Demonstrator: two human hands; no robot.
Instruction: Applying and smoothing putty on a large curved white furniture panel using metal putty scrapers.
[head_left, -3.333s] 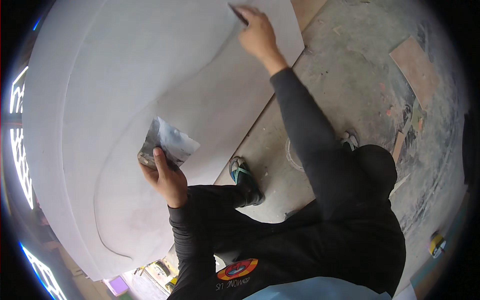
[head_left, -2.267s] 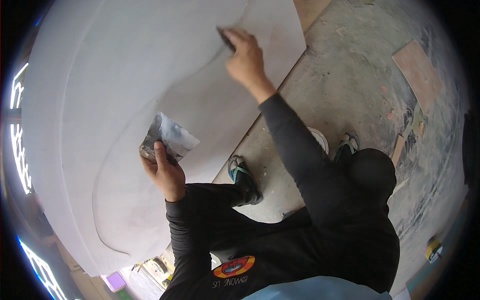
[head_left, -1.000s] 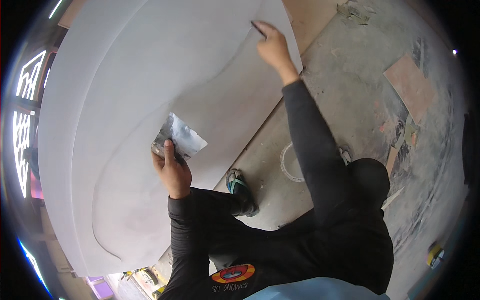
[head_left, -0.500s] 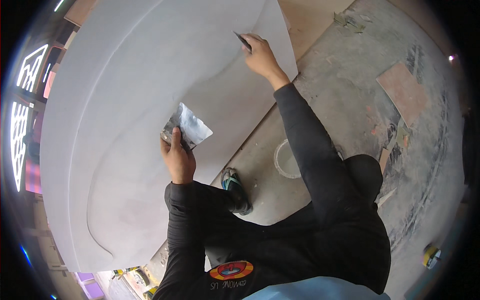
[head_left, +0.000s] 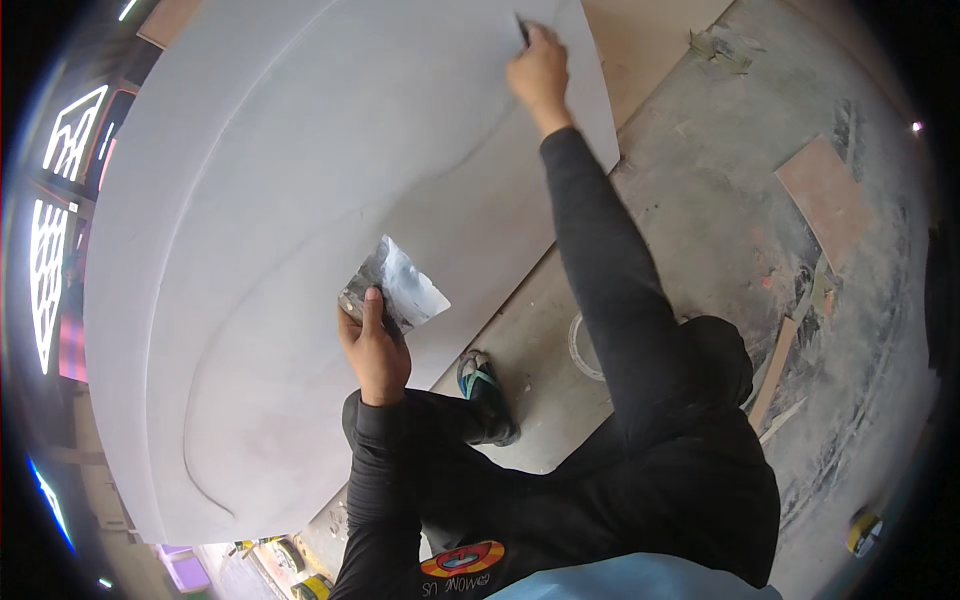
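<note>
A large pale grey-white panel fills the left and upper part of the view, with a thin dark curving line along its surface. My left hand is closed on a square metal sheet, shiny on one side and smeared grey near my thumb. It is held above the panel's near right part. Stretched far forward, my right hand grips a thin, dark scraper against or just over the panel near its far end. How much of the scraper's edge touches the surface cannot be made out.
To the right lies a dusty concrete floor with a brown board and scraps. A white round rim shows partly behind my right arm. My sandalled foot stands beside the panel's edge. Yellow-black rolls are at lower left.
My right hand has moved farther forward along the panel with the scraper. The left hand and metal sheet sit slightly lower and to the right in view, as the view itself has shifted.
</note>
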